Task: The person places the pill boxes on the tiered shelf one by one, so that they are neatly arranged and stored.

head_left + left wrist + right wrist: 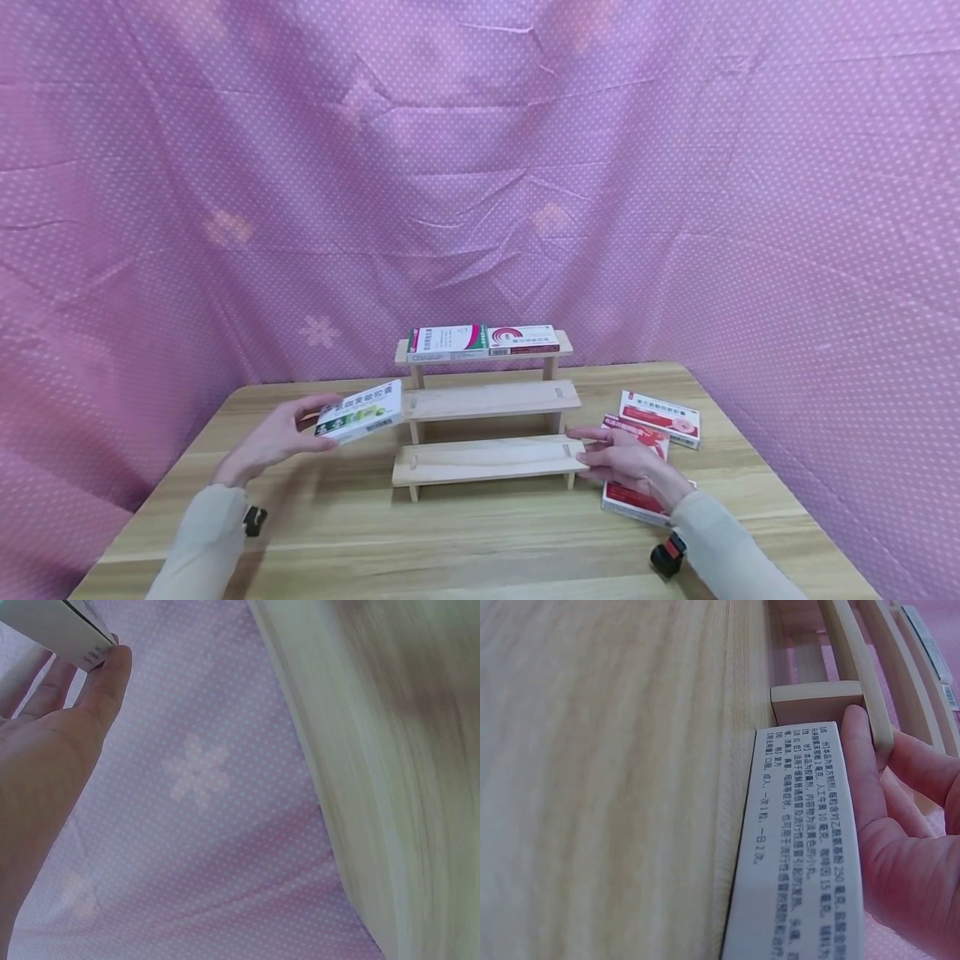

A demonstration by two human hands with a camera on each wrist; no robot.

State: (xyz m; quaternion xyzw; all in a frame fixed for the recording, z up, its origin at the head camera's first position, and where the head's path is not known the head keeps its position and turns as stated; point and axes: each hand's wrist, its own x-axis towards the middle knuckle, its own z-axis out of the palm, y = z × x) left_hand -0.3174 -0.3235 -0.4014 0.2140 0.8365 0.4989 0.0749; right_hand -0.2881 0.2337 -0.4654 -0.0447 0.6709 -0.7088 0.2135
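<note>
My left hand (266, 437) grips a white and green medicine box (363, 410) by its left end, thumb below and fingers behind. The box is held tilted, above the table and close to the left end of the middle tier. One corner of it shows at the top of the left wrist view. A three-tier wooden display stand (487, 457) stands in the middle. At the right end of its lowest tier, my right hand (633, 462) pinches the board between thumb and fingers, as the right wrist view shows. On the top tier lie a green-and-magenta-edged box (447, 339) and a red-patterned box (522, 337).
Right of the stand lie a red and white box (660, 414), a mostly red box (654, 440) and another box (633, 503), the latter two partly behind my right hand. The wooden table (450, 550) ends at a pink dotted cloth (480, 192).
</note>
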